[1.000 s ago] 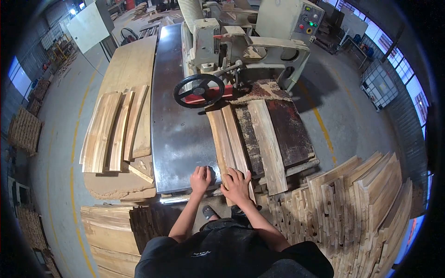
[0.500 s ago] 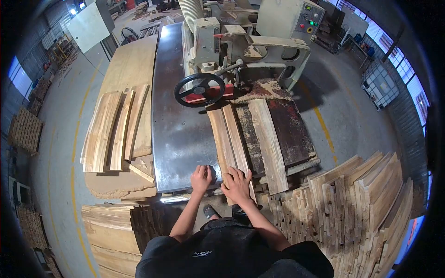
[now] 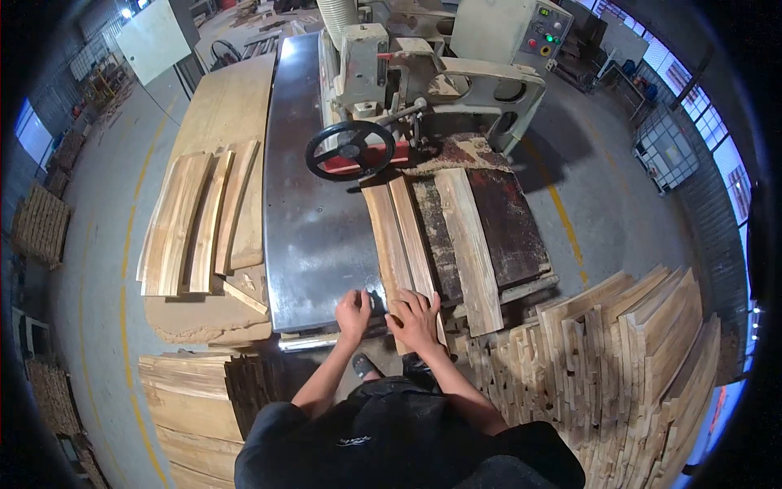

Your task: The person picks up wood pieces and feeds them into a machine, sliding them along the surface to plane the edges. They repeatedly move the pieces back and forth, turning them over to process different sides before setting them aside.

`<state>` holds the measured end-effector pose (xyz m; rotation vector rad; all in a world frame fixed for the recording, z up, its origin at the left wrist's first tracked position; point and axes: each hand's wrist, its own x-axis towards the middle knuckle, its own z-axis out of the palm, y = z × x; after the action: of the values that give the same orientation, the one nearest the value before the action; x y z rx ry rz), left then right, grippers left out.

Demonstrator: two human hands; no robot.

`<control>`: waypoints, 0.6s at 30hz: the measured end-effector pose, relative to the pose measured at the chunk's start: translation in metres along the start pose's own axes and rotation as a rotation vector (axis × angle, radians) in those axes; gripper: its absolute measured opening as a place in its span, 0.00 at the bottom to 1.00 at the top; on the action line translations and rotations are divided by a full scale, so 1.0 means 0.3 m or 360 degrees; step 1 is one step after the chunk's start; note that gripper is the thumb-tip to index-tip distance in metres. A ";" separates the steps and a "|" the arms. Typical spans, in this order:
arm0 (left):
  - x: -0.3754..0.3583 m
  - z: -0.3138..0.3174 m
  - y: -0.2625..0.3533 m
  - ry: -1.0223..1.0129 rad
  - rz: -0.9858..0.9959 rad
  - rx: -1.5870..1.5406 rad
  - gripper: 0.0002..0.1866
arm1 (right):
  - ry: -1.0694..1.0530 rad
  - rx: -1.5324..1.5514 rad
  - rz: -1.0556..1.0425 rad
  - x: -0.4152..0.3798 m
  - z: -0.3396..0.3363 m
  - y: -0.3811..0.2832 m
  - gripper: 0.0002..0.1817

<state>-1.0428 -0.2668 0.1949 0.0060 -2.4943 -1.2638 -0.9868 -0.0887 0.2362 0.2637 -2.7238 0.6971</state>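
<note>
Two narrow boards lie side by side on the machine, the left board [image 3: 387,228] and the right board [image 3: 413,236], their far ends by the red guard [image 3: 371,157]. Across their near ends rests my right hand [image 3: 414,319], fingers spread and bent over the wood. My left hand [image 3: 353,314] is curled at the near edge of the metal table [image 3: 314,244], left of the boards; whether its fingers hold anything is hidden. A wider board [image 3: 471,253] lies on the dark bed to the right.
A black handwheel [image 3: 350,151] stands above the machine table. Several cut boards [image 3: 179,228] lie on the plywood [image 3: 228,98] at left. Board stacks stand at lower left [image 3: 191,416] and lower right [image 3: 595,367]. A control panel [image 3: 544,33] is at the back.
The view has shifted slightly. Both hands and the two boards keep nearly the same places relative to each other.
</note>
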 end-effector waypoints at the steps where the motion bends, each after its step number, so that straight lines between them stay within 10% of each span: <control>1: -0.026 -0.026 0.049 -0.0306 -0.0328 -0.0022 0.15 | 0.0000 0.0073 0.0020 0.000 -0.018 -0.003 0.18; 4: -0.173 0.009 0.067 -0.0797 -0.0516 0.0127 0.26 | 0.0077 0.0262 0.0077 -0.004 -0.022 0.010 0.16; 7: -0.273 0.099 0.051 -0.1183 -0.1246 -0.1318 0.25 | 0.0078 0.0332 0.0127 -0.015 -0.062 0.006 0.14; 10: -0.304 0.138 0.064 -0.0962 -0.1426 -0.1257 0.23 | 0.0140 0.0470 0.0182 -0.035 -0.079 0.000 0.12; 14: -0.336 0.000 -0.034 -0.0936 -0.2293 -0.2623 0.24 | 0.0266 0.0601 0.0312 -0.113 -0.102 -0.080 0.11; 18: -0.396 -0.152 -0.171 -0.1321 -0.1947 -0.4114 0.28 | 0.0133 0.0573 0.0310 -0.202 -0.041 -0.162 0.12</control>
<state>-0.9249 -0.3149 0.1439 -0.2206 -0.6705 2.1843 -0.9149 -0.1188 0.2467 0.0470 -2.5524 1.2259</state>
